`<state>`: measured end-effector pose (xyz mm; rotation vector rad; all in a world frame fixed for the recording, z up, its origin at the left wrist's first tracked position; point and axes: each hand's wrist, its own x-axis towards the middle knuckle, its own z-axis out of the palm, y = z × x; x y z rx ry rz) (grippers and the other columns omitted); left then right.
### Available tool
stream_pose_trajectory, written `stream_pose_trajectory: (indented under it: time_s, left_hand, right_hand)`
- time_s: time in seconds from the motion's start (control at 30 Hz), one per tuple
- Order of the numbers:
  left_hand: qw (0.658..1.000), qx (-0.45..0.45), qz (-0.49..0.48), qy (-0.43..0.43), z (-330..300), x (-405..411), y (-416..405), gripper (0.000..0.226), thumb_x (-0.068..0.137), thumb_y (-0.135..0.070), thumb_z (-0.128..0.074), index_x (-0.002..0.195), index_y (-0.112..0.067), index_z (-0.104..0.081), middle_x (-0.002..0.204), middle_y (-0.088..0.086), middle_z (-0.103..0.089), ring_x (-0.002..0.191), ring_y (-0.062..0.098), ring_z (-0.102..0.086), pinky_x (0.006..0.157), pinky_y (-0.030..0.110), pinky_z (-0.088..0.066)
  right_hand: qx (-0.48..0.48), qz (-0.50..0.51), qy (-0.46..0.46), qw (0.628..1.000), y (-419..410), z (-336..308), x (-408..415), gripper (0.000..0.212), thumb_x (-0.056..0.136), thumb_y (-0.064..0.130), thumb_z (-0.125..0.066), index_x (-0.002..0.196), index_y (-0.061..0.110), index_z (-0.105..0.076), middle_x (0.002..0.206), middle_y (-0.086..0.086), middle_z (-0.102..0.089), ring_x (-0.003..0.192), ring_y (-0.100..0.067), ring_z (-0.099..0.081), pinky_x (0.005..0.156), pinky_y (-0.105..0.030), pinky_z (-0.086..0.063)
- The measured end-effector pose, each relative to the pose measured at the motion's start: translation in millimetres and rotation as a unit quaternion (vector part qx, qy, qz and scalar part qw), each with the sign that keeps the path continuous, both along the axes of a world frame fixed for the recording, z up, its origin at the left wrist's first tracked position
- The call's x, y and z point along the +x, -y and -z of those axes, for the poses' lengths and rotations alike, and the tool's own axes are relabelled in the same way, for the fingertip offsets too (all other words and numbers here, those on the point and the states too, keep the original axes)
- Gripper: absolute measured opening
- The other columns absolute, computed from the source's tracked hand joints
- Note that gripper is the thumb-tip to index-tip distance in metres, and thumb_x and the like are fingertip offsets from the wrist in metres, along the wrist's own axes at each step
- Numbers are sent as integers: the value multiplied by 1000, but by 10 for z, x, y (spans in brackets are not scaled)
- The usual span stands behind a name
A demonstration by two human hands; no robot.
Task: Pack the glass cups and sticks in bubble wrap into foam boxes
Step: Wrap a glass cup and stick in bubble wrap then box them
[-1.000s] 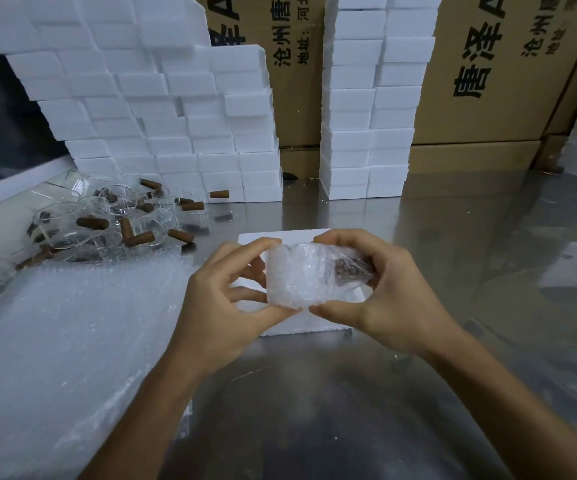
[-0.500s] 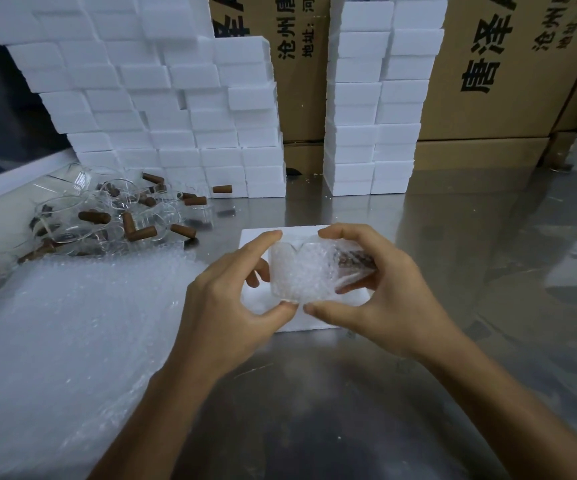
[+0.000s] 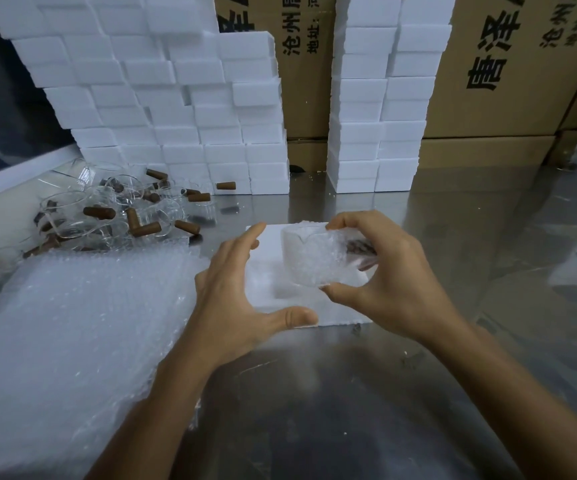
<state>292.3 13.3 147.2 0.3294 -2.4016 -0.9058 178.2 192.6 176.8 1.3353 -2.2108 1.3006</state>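
We see the right hand (image 3: pixel 394 271) pinching a bubble-wrapped cup (image 3: pixel 318 258) between thumb and curled fingers, a brown stick faintly visible inside the wrap. It hangs just above an open foam box (image 3: pixel 280 289) on the metal table (image 3: pixel 315 410). The left hand (image 3: pixel 235 299) spreads open beside the box, thumb at its near edge. At left lie bubble wrap sheets (image 3: pixel 72 341), and behind them loose glass cups (image 3: pixel 72 216) and brown sticks (image 3: pixel 146 229). Stacked foam boxes (image 3: pixel 176 116) and cardboard cartons (image 3: pixel 509 81) stand behind.
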Motion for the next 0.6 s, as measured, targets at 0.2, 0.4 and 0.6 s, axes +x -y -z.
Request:
stream_pose_trajectory:
  time_s: [0.2, 0.4, 0.6]
  left_hand:
    - [996, 91, -1, -23, 112, -88, 32, 97, 66, -71, -62, 149, -39, -22, 137, -16, -42, 109, 8, -52, 83, 13, -43]
    - [990, 129, -4, -50, 176, -117, 44, 76, 70, -60, -66, 138, -42, -36, 114, -37, -45, 102, -5, -52, 73, -4, -40]
    - [991, 111, -35, -66, 228, -120, 98, 68, 73, -47, -80, 129, -45, -42, 108, -38, -49, 102, -25, -45, 73, 0, -41]
  right_hand:
    - [120, -26, -111, 986, 302, -96, -33, 64, 72, 21, -89, 126, 31, -54, 124, 9, -52, 100, -7, -59, 82, -33, -59]
    - [138, -81, -90, 983, 405, 64, -115, 65, 77, 11, -84, 130, 30, -52, 127, 9, -51, 100, -4, -56, 76, -8, -48]
    - [40, -50, 104, 992, 178, 94, -226, 49, 87, 25, -72, 129, 39, -53, 128, 17, -57, 106, -3, -61, 88, -21, -53]
